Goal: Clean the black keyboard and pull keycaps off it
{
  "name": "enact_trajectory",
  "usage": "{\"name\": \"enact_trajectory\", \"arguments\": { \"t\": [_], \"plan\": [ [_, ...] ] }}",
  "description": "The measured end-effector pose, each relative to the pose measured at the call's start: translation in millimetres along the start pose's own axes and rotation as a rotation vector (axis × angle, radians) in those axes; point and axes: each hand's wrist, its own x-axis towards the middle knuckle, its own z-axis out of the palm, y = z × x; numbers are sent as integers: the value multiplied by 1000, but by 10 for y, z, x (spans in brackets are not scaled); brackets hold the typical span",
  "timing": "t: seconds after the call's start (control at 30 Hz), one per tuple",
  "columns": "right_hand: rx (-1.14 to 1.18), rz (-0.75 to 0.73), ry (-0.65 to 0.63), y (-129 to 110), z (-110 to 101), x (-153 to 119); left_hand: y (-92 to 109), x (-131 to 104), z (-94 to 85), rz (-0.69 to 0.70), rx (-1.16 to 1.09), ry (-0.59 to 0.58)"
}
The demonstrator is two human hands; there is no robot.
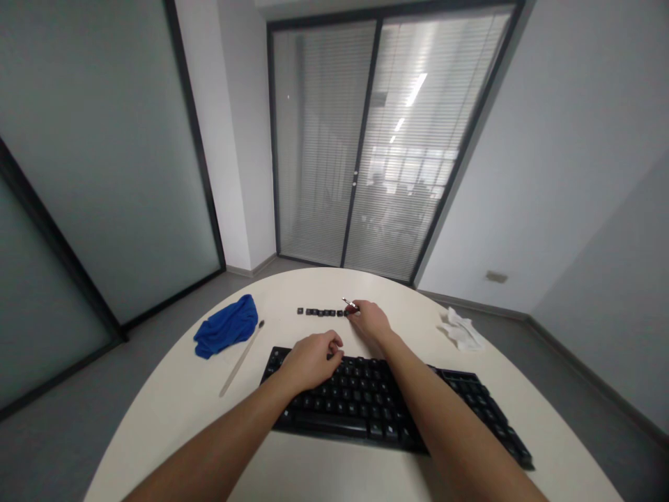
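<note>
A black keyboard [360, 397] lies in front of me. My left hand [313, 359] rests over its upper left part, fingers loosely curled and thumb apart, with nothing visible in them. Beyond it, a row of loose black keycaps [320, 312] lies on the table. At the right end of that row is my right hand [370, 321], closed around a small tool [350, 303] with a shiny metal end and a dark reddish part. Its fingertips are beside the last keycap; whether they touch it, I cannot tell.
On the round cream table [193, 432], a blue cloth [226, 326] and a thin brush-like stick [243, 357] lie to the left. A crumpled white tissue [462, 330] sits at the right. Behind the table are glass doors [360, 139] with blinds.
</note>
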Motion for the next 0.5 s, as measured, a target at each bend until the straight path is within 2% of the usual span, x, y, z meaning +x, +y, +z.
{"name": "enact_trajectory", "arguments": {
  "t": [0.5],
  "plan": [
    [82,-52,39,-2,-68,-84,4,-1,-10,13,11,-8]
  ]
}}
